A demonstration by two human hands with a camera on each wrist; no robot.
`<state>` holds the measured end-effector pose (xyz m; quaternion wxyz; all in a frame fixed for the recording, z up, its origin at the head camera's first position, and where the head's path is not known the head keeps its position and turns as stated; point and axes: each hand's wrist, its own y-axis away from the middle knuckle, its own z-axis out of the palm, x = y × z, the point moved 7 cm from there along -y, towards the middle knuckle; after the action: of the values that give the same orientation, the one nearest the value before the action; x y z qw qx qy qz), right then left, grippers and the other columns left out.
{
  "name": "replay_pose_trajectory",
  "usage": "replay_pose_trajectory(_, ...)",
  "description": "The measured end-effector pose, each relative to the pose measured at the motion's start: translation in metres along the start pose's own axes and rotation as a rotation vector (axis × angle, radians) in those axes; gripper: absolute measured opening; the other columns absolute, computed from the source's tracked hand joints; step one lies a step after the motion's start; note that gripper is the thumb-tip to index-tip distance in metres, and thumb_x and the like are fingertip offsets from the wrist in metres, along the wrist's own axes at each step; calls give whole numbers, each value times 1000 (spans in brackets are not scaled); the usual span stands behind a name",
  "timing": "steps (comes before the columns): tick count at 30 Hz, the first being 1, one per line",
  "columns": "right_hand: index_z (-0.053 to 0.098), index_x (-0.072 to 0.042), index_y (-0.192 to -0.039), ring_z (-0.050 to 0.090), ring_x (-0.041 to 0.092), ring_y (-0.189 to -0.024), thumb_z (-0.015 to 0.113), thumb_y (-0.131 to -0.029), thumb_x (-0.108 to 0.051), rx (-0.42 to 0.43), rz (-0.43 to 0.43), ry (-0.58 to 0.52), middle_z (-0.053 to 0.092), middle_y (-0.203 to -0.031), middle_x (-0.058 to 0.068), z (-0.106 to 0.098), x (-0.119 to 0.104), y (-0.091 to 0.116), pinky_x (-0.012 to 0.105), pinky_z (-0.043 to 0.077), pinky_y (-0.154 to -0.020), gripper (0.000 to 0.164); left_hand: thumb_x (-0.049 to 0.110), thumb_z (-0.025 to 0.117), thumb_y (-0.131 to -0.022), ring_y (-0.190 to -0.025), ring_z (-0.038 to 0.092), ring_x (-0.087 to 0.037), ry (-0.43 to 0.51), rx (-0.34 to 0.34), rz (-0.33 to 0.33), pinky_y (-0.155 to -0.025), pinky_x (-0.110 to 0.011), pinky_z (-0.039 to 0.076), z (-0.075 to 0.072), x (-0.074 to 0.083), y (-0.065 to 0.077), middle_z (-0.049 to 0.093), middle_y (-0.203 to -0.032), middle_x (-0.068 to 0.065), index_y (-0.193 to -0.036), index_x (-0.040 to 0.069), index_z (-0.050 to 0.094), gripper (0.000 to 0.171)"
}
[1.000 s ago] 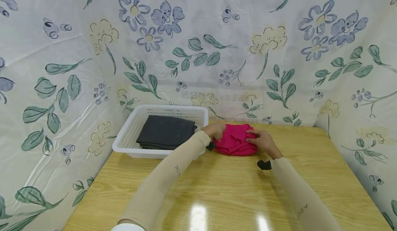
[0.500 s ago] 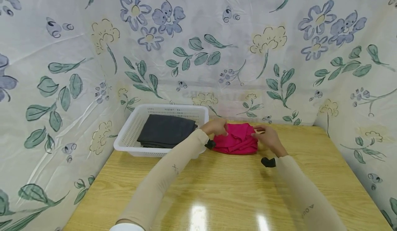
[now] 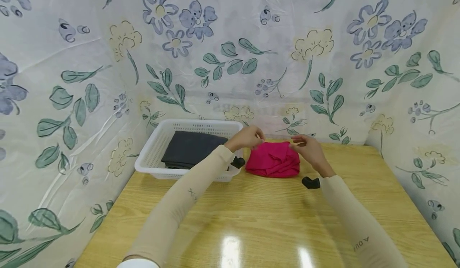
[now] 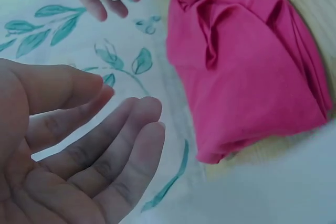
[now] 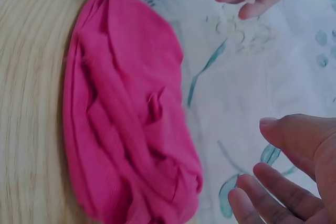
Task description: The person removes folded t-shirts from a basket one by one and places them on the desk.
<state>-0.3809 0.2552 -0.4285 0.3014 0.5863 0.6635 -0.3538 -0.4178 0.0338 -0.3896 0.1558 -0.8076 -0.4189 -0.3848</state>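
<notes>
A pink cloth garment (image 3: pixel 274 160), folded into a rumpled bundle, lies on the wooden table just right of the basket. Above its left back corner is my left hand (image 3: pixel 248 137), fingers loosely bent with nothing between them. My right hand (image 3: pixel 308 149) hovers by the bundle's right back corner, also holding nothing. In the left wrist view, the left hand (image 4: pixel 79 145) is apart from the pink cloth (image 4: pixel 247 72), its fingers relaxed. A similar gap separates the right hand (image 5: pixel 294 171) from the cloth (image 5: pixel 131 114) in the right wrist view.
A white perforated plastic basket (image 3: pixel 145 156) stands at the back left, with dark folded cloth (image 3: pixel 194 148) inside. My left forearm crosses over its front right corner. Behind the table (image 3: pixel 251 216) hangs a floral-printed sheet (image 3: pixel 273 68), which also covers both sides.
Both hands have let go of the pink cloth and lifted up and back from it. The cloth stays in place on the table.
</notes>
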Motion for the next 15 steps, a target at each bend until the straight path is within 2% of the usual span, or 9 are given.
replay_pose_trajectory(5, 62, -2, -137, 63, 40, -117, 70, -100, -20, -15, -37, -35, 62, -134, 27, 6, -14, -2, 53, 52, -97, 42, 9, 60, -101, -90, 71, -42, -37, 53, 15, -78, -46, 59, -11, -2, 7, 72, -95, -16, -112, -1, 72, 19)
replay_pose_trajectory(10, 62, -3, -138, 63, 39, -120, 71, -100, -20, -38, -48, -48, 62, -135, 25, 16, -27, -3, 52, 53, -97, 43, 12, 61, -104, -79, 72, -33, -88, 124, 45, -63, -31, 55, -27, -8, 18, 72, -92, -17, -108, 2, 73, 16)
replay_pose_trajectory(12, 61, -5, -138, 63, 37, -120, 71, -100, -21, -51, -58, -28, 63, -135, 23, 22, -31, -3, 52, 53, -97, 43, 13, 61, -104, -74, 70, -27, -85, 149, 42, -61, -31, 55, -33, -12, 23, 72, -92, -18, -107, 3, 73, 15)
replay_pose_trajectory(15, 62, -8, -137, 66, 34, -117, 73, -99, -24, -57, -79, 8, 65, -132, 18, 29, -38, -4, 50, 54, -95, 42, 13, 61, -104, -72, 69, -24, -65, 174, 28, -64, -38, 57, -42, -18, 28, 71, -91, -17, -108, 3, 73, 16)
